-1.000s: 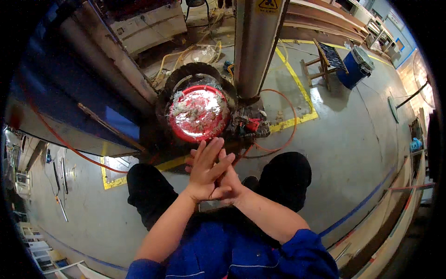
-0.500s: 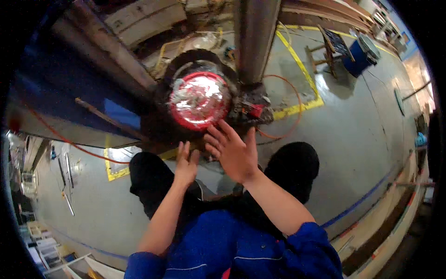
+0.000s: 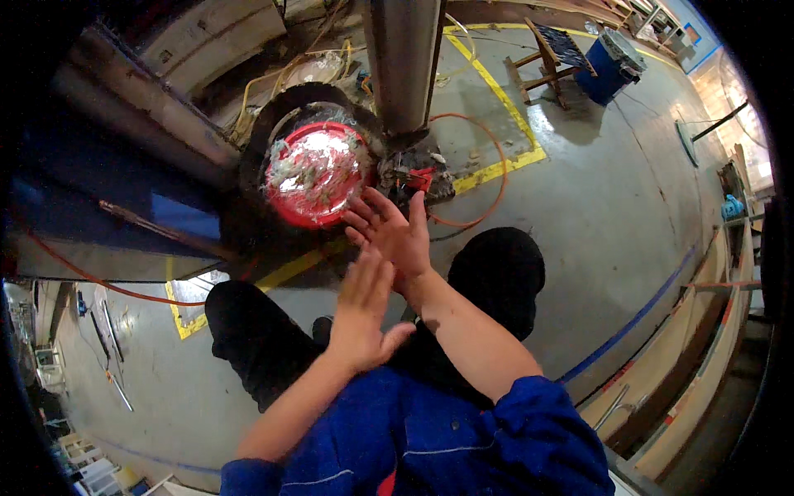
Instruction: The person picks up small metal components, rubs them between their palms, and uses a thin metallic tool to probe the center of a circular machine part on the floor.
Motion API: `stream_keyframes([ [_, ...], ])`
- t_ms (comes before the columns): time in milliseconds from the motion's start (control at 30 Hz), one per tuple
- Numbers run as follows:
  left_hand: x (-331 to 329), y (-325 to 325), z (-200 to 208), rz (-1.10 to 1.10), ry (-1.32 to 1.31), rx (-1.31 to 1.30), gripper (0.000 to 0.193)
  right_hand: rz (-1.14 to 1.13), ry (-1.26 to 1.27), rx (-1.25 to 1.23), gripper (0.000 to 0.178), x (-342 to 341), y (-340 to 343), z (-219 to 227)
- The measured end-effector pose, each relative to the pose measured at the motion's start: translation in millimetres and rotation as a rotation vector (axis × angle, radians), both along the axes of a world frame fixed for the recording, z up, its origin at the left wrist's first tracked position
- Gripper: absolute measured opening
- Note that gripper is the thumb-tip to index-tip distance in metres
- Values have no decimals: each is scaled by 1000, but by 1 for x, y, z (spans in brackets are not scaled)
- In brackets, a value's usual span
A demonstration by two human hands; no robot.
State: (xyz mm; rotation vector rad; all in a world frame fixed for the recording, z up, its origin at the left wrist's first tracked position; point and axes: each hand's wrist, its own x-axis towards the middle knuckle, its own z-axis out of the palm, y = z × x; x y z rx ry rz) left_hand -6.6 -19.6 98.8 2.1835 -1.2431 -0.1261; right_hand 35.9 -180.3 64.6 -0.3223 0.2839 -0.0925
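My left hand (image 3: 364, 318) is flat with its thumb out, its fingertips beside or touching the heel of my right hand; contact is hard to judge. The fingers of my right hand (image 3: 389, 236) are spread, palm partly turned toward the left one. Neither holds anything. Just beyond my right fingertips sits a round red lid or basin (image 3: 318, 174), smeared with grey-white residue and shiny on top. A dark round rim (image 3: 256, 132) surrounds its far and left sides. To its right, a small red object (image 3: 420, 178) lies on a dirty dark base.
A metal post (image 3: 403, 66) rises behind the base. An orange hose (image 3: 500, 165) curves over the floor beside yellow tape (image 3: 496, 171). Far right stand a wooden folding stool (image 3: 546, 66) and a blue bin (image 3: 608, 70). A blue machine panel (image 3: 107, 186) fills the left.
My left hand has moved right and nearer to me, meeting or overlapping the right hand. My right hand has turned its palm more into view. The whole view has shifted slightly.
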Motion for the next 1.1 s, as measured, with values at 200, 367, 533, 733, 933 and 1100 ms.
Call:
stream_keyframes([
  [200,-23,-17,4,-108,-171,204,75,-209,215,-11,84,11,-20,-10],
  [367,-19,-33,1,-39,-396,317,64,-342,442,-33,72,24,-23,-53],
  [533,-15,-52,5,25,-552,395,61,-384,533,28,70,36,-40,-77],
  [733,38,-67,-17,115,-583,450,59,-355,698,-131,74,26,-10,-77],
  [933,31,-77,-4,39,-512,420,68,-493,653,-20,68,37,-31,-82],
  [1100,15,-85,12,-4,-329,437,80,-558,649,168,69,47,-48,-82],
])
